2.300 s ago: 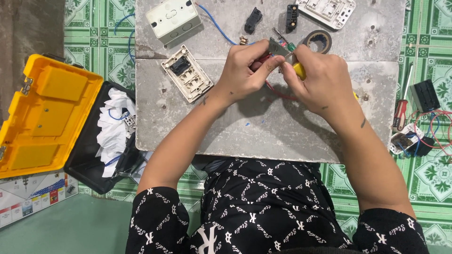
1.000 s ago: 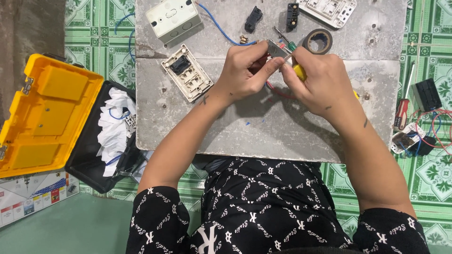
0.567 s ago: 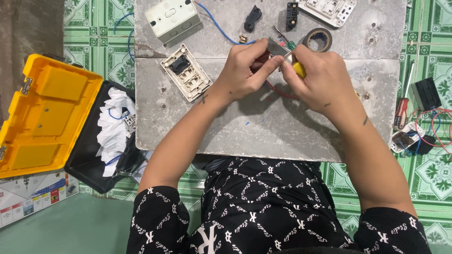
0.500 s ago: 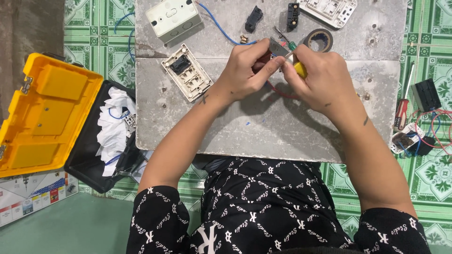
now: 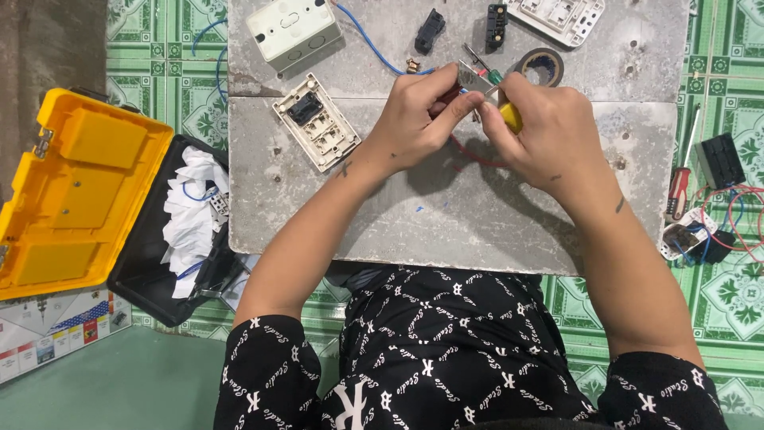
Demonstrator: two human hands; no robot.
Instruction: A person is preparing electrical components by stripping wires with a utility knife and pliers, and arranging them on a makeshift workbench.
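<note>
Your left hand [image 5: 418, 119] is pinched shut on a small grey metal-and-plastic switch module [image 5: 471, 78], held just above the grey concrete slab [image 5: 446, 215] near the middle of its far edge. Your right hand [image 5: 549, 131] is closed round a yellow-handled screwdriver [image 5: 509, 115], whose tip points at the module; where the tip sits is hidden behind your fingers.

The likeliest trouble, as I judge it, is the tip skipping off the small screw and jabbing your left thumb or forefinger, because the piece is held in the air and not braced on the slab. The red wire [image 5: 473, 155] looping beneath your hands could also pull loose if the module twists in your grip.

The module itself is small, pale grey with a bright metal face, mostly covered by your fingertips, so its terminals cannot be made out. A thin blue wire [image 5: 370, 44] runs toward it from the white plastic wall box [image 5: 293, 30] at the far left corner. A cream switch plate [image 5: 316, 121] lies face up just left of your left hand, and a roll of black tape [image 5: 541, 65] sits just beyond your right.
</note>
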